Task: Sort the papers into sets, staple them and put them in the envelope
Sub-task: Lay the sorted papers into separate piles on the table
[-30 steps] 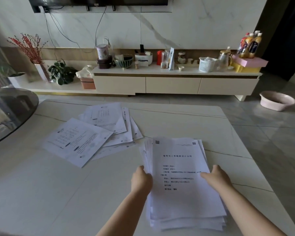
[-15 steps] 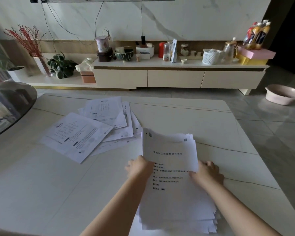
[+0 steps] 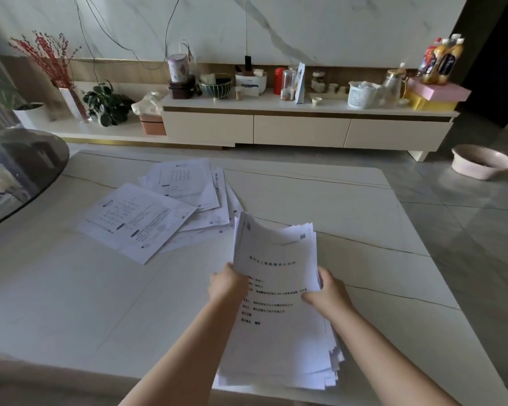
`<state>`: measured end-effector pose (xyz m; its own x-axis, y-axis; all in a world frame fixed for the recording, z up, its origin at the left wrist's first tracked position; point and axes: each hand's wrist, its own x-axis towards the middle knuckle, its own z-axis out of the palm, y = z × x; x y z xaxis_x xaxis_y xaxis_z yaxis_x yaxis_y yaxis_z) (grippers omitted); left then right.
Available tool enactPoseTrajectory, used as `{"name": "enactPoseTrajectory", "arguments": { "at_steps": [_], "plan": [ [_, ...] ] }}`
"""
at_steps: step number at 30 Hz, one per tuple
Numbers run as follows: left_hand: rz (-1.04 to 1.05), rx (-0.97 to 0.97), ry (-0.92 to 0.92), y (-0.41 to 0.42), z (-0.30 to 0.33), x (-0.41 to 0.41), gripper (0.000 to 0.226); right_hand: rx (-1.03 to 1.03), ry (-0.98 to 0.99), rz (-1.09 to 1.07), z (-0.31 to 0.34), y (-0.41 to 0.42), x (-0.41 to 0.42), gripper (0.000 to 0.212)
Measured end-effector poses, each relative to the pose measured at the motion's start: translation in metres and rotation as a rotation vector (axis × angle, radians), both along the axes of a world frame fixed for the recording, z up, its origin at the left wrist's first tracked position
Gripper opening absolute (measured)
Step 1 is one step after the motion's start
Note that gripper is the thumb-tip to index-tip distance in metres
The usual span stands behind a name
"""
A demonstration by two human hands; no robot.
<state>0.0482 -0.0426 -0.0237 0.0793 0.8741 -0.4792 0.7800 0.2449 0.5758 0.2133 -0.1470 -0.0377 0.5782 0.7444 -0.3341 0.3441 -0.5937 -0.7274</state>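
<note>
A thick stack of printed white papers (image 3: 279, 341) is tilted up off the marble table (image 3: 71, 303), its far edge raised and curling. My left hand (image 3: 228, 285) grips the stack's left edge and my right hand (image 3: 327, 291) grips its right edge, thumb on the top sheet. The lower edges of the sheets are uneven and fan out near the table's front edge. A second, loose spread of printed sheets (image 3: 159, 212) lies flat on the table, up and to the left. No stapler or envelope is in view.
A dark round glass tabletop (image 3: 15, 174) overlaps the table's left side. Behind the table runs a low white cabinet (image 3: 299, 130) crowded with jars, bowls, bottles and a plant. A pink basin (image 3: 481, 161) sits on the tiled floor at right.
The stack lay flat on the table with my hands at its sides. Both hands have closed on its edges and lifted its far end up toward me.
</note>
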Motion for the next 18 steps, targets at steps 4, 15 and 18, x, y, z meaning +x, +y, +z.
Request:
{"name": "enactPoseTrajectory", "arguments": {
  "at_steps": [4,15,18],
  "plan": [
    [-0.006,0.015,-0.123,-0.004,0.002,-0.011,0.032,-0.013,0.319,-0.184,0.008,0.013,0.005,0.06],
    [0.063,-0.092,-0.295,0.005,-0.005,-0.048,0.063,0.226,0.483,0.113,0.047,0.017,0.016,0.027],
    [0.2,-0.134,-0.689,0.001,0.024,-0.052,0.065,0.38,0.563,0.146,0.075,0.002,0.018,0.031]
  ]
}}
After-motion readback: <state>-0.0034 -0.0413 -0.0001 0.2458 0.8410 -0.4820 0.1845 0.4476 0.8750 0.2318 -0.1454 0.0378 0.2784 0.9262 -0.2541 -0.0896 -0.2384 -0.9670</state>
